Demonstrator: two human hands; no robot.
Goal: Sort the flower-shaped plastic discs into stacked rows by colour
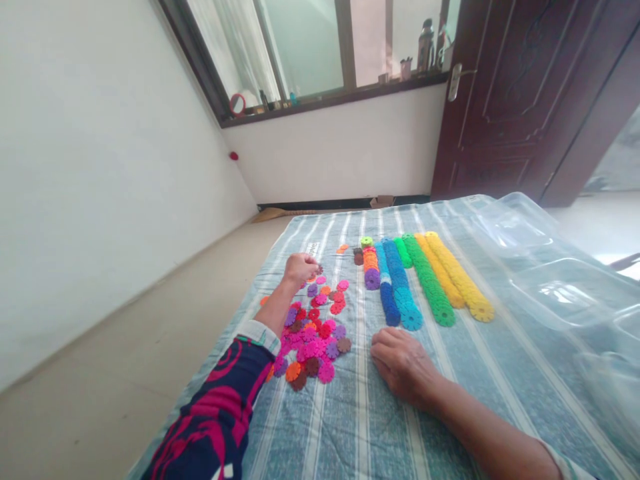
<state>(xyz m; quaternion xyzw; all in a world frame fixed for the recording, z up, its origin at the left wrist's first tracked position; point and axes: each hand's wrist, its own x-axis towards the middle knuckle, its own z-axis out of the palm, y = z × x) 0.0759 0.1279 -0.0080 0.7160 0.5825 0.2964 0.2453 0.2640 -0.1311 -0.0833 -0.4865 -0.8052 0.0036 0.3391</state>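
Note:
Over the far edge of a loose pile of pink, purple, red, orange and brown notched discs (311,348), my left hand (301,268) is closed in a pinch on a small brown disc (320,270). My right hand (403,365) rests with fingers curled on the striped cloth, just nearer than the dark blue row; nothing shows in it. Overlapping rows of discs lie beyond it: blue (397,267), green (430,283), yellow (463,280), and a short orange and purple row (371,267). A small brown stack (359,257) lies left of that row.
Clear plastic containers (565,293) stand on the right of the cloth-covered surface (340,440). A few orange discs (343,249) lie near the far edge. Behind are a window ledge (330,103) with small items and a dark red door (520,100).

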